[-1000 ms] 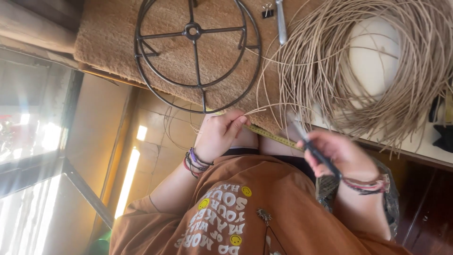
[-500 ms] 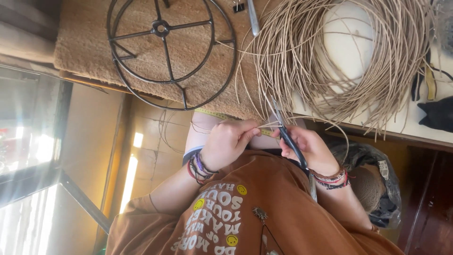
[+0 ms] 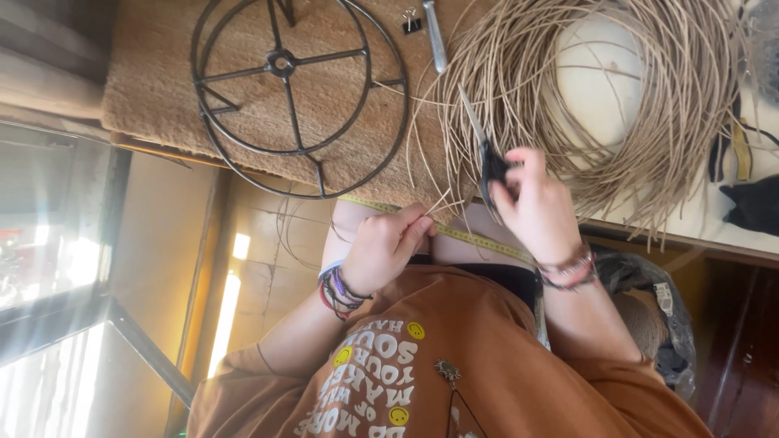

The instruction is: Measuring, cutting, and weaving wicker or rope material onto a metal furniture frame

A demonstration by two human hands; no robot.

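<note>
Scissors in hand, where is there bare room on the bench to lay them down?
Bare mat lies left of the wire frame, and a thin strip between the frame and the reed coil, partly taken by a metal tool. The coil crowds the rest; the scissors sit in the right hand.

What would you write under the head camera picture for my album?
Left hand pinches thin reed strands; right hand holds scissors beside a reed coil.

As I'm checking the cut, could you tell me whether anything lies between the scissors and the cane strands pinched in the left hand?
Nothing visible does. The strands in the left hand end just beside the scissors in the right hand.
</note>
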